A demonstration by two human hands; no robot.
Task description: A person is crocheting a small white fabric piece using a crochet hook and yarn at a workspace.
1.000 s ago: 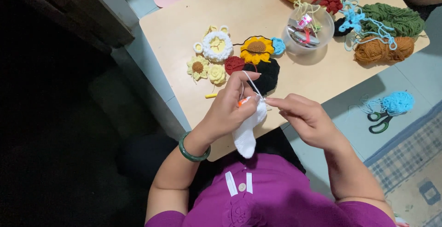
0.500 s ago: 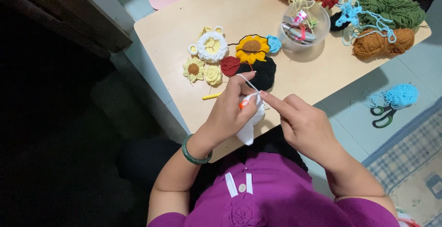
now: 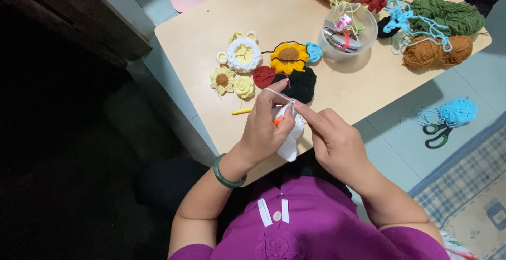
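White crochet work [image 3: 289, 140] hangs between your hands, just over the near edge of the table [image 3: 211, 44]. Your left hand [image 3: 266, 128] is curled closed around the piece, forefinger raised with a strand of white yarn [image 3: 278, 94] running across its tip, and an orange-handled hook [image 3: 278, 121] peeks out beside the palm. Your right hand [image 3: 337, 141] is pinched closed on the upper edge of the same piece, forefinger stretched toward the left fingertips, the two hands touching there. A green bangle [image 3: 226, 174] sits on your left wrist. Just beyond your hands on the table lie finished crochet pieces: a sunflower [image 3: 288, 56], a black round [image 3: 303, 83], a red round [image 3: 263, 75], a white-rimmed ring [image 3: 243, 54] and small pale flowers [image 3: 222, 79], with a yellow stick [image 3: 242, 111] near them. Farther off stand a clear bowl [image 3: 363, 44] of small tools, brown yarn [image 3: 435, 51] and green yarn [image 3: 453, 17]. Green-handled scissors [image 3: 436, 133] and blue yarn [image 3: 457, 111] lie on the floor, well apart to your right.
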